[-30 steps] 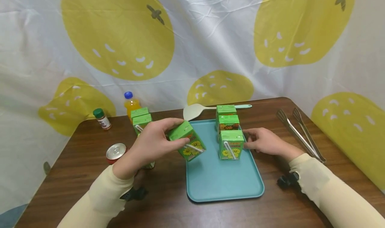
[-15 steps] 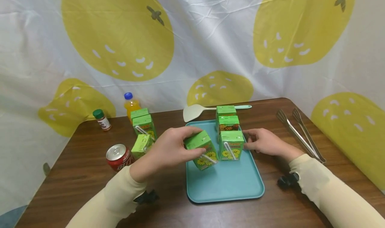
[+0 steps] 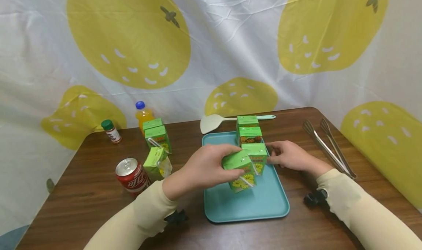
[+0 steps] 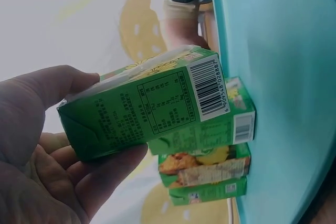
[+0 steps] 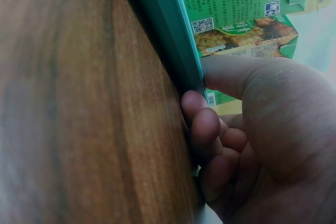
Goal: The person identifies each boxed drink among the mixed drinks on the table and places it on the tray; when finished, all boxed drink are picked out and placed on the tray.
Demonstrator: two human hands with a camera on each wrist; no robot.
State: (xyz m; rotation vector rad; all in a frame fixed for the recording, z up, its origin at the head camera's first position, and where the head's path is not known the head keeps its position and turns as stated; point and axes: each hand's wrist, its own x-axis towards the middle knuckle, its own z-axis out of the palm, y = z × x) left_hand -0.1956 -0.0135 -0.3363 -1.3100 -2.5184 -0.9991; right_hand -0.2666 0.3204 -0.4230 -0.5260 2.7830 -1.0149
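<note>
My left hand (image 3: 209,167) grips a green drink carton (image 4: 134,100) with yellow flowers and a white straw on its side. The carton is tilted above the blue tray (image 3: 245,209), just in front of the nearest of three similar cartons (image 3: 260,156) standing in a row along the tray's right side. Thumb and fingers lie on opposite sides of it in the left wrist view. At the tray's right edge, my right hand (image 3: 290,155) pinches the rim, the thumb over it and curled fingers against its outer side in the right wrist view.
At left on the wooden table stand a red soda can (image 3: 132,175), a tilted carton (image 3: 158,164), two upright cartons (image 3: 158,136), an orange drink bottle (image 3: 144,116) and a spice jar (image 3: 111,131). A spatula (image 3: 212,123) lies behind the tray, metal tongs (image 3: 329,147) at right.
My left hand has carried the carton rightward over the tray toward the row of cartons. The soda can and a carton behind the left arm have come into view. The right hand stays put.
</note>
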